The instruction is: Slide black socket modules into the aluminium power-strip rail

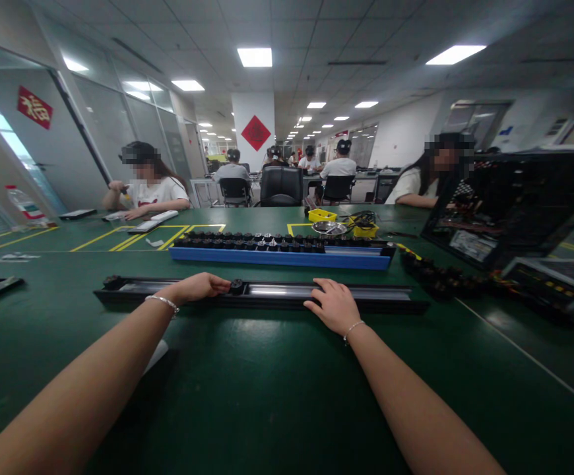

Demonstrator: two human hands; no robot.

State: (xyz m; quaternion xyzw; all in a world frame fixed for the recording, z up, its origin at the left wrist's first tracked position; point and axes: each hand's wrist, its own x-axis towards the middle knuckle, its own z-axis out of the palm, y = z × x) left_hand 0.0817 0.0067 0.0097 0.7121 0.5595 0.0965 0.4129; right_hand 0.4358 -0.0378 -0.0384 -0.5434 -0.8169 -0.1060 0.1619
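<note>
A long black rail (277,303) with a shiny inner channel lies across the green table in front of me. One small black round part (237,285) sits in the rail near its middle, and another (113,282) is at its left end. My left hand (202,287) is closed, its fingertips pinched at the left side of the middle part; whether they grip it is unclear. My right hand (335,305) rests on the rail's right half with its fingers apart. Behind it stands a blue rail (282,258) carrying many black round parts.
An open black computer case (514,204) and a power supply (554,284) stand at the right. Yellow trays (322,216), a metal dish (329,227) and cables lie behind the blue rail. Two people sit across the table. A bottle (24,204) stands far left.
</note>
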